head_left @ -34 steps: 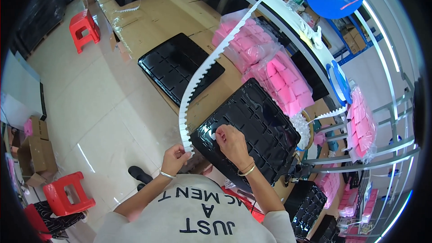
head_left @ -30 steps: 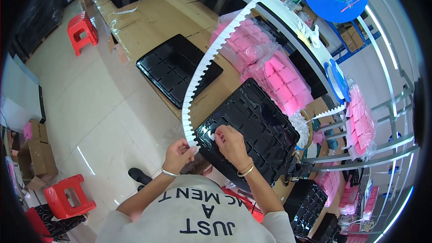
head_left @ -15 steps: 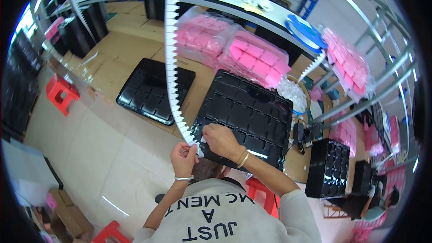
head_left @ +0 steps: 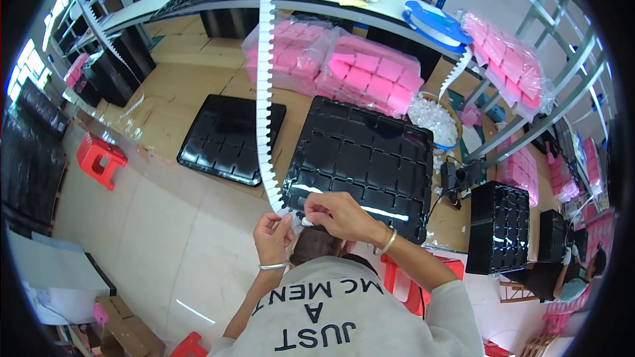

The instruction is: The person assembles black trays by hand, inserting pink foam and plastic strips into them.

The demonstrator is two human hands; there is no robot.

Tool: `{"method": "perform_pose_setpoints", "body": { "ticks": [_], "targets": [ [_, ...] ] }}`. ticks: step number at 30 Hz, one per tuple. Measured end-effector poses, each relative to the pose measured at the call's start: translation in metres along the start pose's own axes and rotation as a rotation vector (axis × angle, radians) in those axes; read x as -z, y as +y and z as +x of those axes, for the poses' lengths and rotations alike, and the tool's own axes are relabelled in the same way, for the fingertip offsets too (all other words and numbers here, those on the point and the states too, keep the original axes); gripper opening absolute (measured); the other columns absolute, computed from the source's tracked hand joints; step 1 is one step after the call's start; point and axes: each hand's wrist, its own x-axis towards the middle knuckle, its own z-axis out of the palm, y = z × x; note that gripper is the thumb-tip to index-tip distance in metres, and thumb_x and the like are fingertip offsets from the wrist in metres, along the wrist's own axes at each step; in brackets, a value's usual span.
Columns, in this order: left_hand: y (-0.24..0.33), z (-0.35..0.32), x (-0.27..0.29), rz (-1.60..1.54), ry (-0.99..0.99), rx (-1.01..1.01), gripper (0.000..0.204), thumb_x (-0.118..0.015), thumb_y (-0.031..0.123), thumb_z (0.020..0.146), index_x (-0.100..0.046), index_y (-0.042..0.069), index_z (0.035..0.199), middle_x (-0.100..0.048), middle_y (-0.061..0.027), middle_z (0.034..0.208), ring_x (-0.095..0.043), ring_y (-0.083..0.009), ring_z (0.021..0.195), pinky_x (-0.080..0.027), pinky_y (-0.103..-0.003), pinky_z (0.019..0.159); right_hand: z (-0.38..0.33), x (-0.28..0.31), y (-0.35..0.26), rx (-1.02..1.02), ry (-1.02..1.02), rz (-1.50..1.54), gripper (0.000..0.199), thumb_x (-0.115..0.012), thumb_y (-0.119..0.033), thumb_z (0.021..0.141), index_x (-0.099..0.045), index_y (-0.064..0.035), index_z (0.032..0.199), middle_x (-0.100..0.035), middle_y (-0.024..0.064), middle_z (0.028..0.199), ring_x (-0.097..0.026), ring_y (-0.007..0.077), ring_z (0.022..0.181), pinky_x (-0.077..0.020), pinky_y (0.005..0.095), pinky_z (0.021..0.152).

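Note:
A long white strip with notches along one edge (head_left: 264, 79) hangs from above and curves down to my hands. My left hand (head_left: 271, 241) has its thumb and fingertips pinched on the strip's lower end. Close beside it on the right, my right hand (head_left: 340, 217) pinches a small white piece (head_left: 307, 222); its exact shape is too small to make out. Both hands are at the near left corner of a large black compartmented tray (head_left: 360, 152), which lies on the cardboard-covered table. Farther left lies a smaller black tray (head_left: 231, 139).
A bowl of small whitish pieces (head_left: 433, 122) stands right of the large tray, under a blue reel (head_left: 436, 26). Bagged pink foam blocks (head_left: 374, 73) lie behind. Stacked black trays (head_left: 499, 228) stand at right, near another person (head_left: 569, 277). A red stool (head_left: 100, 160) is at left.
My right hand has come off the large tray's surface toward me, bringing the small white piece beside the strip's end. My left hand keeps its pinch. The whole view has shifted slightly.

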Motion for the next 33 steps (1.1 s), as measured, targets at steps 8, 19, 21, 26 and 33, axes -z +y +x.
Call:
{"method": "perform_pose_setpoints", "body": {
  "ticks": [8,19,21,26,33],
  "targets": [
    [0.015,-0.021,-0.010,-0.013,-0.167,0.168,0.014,-0.069,0.005,0.093,-0.055,0.005,0.094,-0.062,-0.0037,0.078,-0.055,-0.0078,0.056,-0.036,-0.020,0.044,-0.029,-0.019,-0.007,-0.262,0.112,0.223,0.014,-0.067,-0.008,0.091,-0.066,-0.0009,0.104,-0.071,0.0091,0.083,-0.069,0.0185,0.073,-0.0544,0.0301,0.069],
    [0.012,-0.028,0.000,-0.026,-0.191,0.253,0.018,-0.062,0.009,0.097,-0.057,0.002,0.112,-0.064,-0.0063,0.084,-0.053,-0.0107,0.053,-0.040,-0.022,0.045,-0.059,-0.032,-0.017,-0.134,0.239,0.100,0.010,-0.067,-0.007,0.090,-0.066,-0.0008,0.098,-0.065,0.0123,0.094,-0.065,0.0279,0.084,-0.0528,0.0349,0.074],
    [0.009,-0.034,-0.002,0.019,-0.167,0.212,0.020,-0.066,0.006,0.094,-0.057,0.002,0.112,-0.064,-0.0055,0.084,-0.054,-0.0093,0.055,-0.039,-0.021,0.045,-0.062,-0.021,-0.028,-0.128,0.286,0.139,0.008,-0.067,-0.005,0.089,-0.065,-0.0013,0.095,-0.063,0.0121,0.092,-0.064,0.0291,0.083,-0.0522,0.0358,0.073],
    [-0.032,-0.024,0.029,0.237,-0.095,0.172,0.022,-0.070,0.001,0.090,-0.059,0.001,0.109,-0.066,-0.0056,0.085,-0.055,-0.0081,0.057,-0.039,-0.020,0.047,-0.106,0.058,-0.012,-0.259,0.220,-0.169,0.009,-0.069,-0.009,0.086,-0.067,-0.0052,0.094,-0.065,0.0097,0.088,-0.066,0.0283,0.082,-0.0522,0.0369,0.072],
    [-0.076,-0.016,0.087,0.530,-0.196,0.175,0.022,-0.074,0.003,0.087,-0.063,-0.001,0.105,-0.068,-0.0063,0.081,-0.059,-0.0103,0.062,-0.044,-0.022,0.053,-0.163,0.104,0.020,-0.546,-0.007,-0.615,0.006,-0.067,-0.007,0.085,-0.066,-0.0044,0.080,-0.066,0.0133,0.085,-0.066,0.0351,0.082,-0.0492,0.0451,0.068]
  ]
}}
